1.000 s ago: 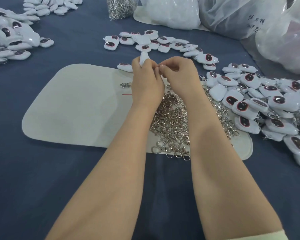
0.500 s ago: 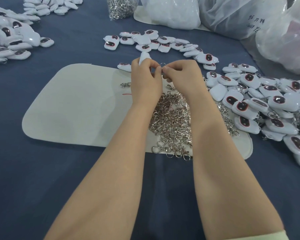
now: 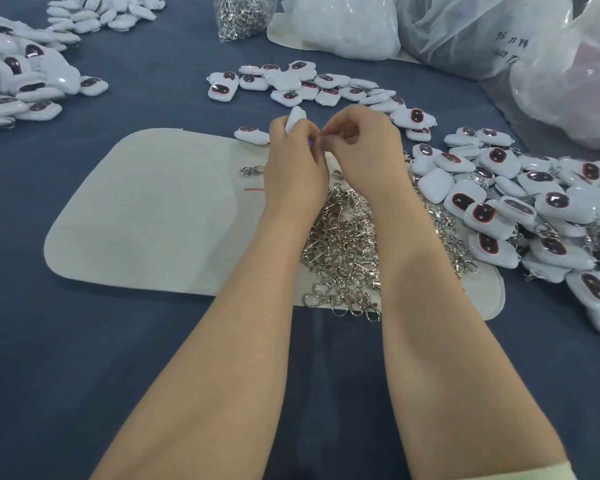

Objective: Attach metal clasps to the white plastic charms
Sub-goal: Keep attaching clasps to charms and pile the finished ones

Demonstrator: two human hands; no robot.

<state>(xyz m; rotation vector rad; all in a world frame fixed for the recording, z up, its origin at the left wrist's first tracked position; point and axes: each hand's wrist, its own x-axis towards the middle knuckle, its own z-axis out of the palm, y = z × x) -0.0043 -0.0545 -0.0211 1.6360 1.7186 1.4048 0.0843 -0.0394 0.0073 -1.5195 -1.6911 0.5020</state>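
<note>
While both hands meet over the far edge of the white mat point(image 3: 153, 216), the left hand point(image 3: 297, 161) grips a white charm point(image 3: 296, 117), whose rounded end sticks up above its curled fingers. The right hand point(image 3: 361, 150), fingertips touching the left's, pinches a small piece point(image 3: 322, 136) against the charm's edge; it is too small and hidden to tell what it is. Below the wrists, on the mat, lies a pile of metal clasps point(image 3: 343, 244). Just left of the left hand rest a single clasp point(image 3: 252, 170) and a short red thread point(image 3: 255, 189). Right of the right hand a heap of charms point(image 3: 534, 209) spreads over the blue counter point(image 3: 84, 358); another row of charms point(image 3: 309, 84) lies just beyond the hands, and a third heap point(image 3: 21, 81) lies far to the left. Well beyond the hands stand a clear bag of clasps point(image 3: 239, 12) and plastic bags point(image 3: 482, 29).
</note>
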